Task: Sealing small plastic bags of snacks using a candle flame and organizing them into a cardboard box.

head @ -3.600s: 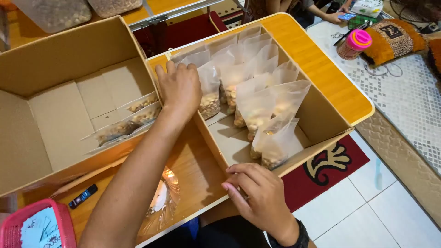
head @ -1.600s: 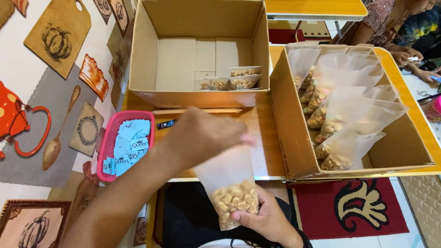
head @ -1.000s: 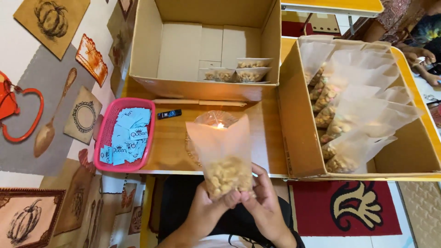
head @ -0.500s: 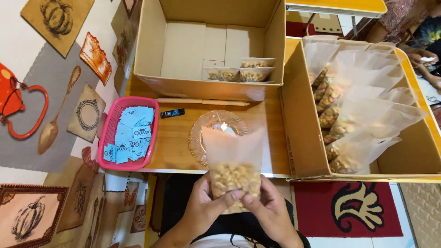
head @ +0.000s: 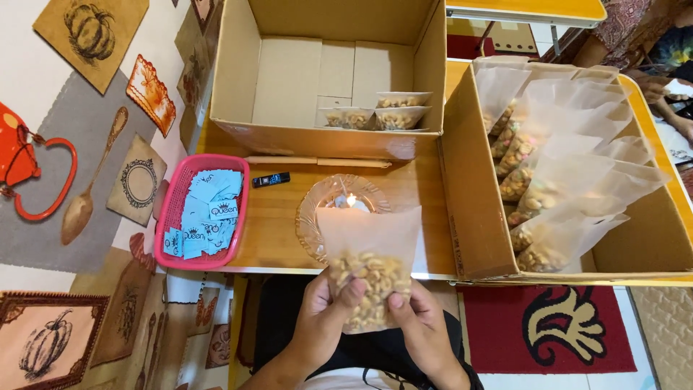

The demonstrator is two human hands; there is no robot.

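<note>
Both my hands hold one clear plastic bag of nuts upright at the near edge of the wooden table. My left hand pinches its lower left side and my right hand its lower right. The bag's empty upper part stands in front of a glass dish with a small lit candle. To the right, a cardboard box holds several more filled, unsealed bags. The box at the back has three flat packed bags lying in it.
A pink basket with several blue paper labels sits at the left of the table. A black lighter and a wooden stick lie before the back box. Another person's arm shows at far right. A patterned cloth covers the left.
My left hand reached into the right box and brought out one bag. Both hands now hold it low in front of the candle, and it has dropped slightly toward me.
</note>
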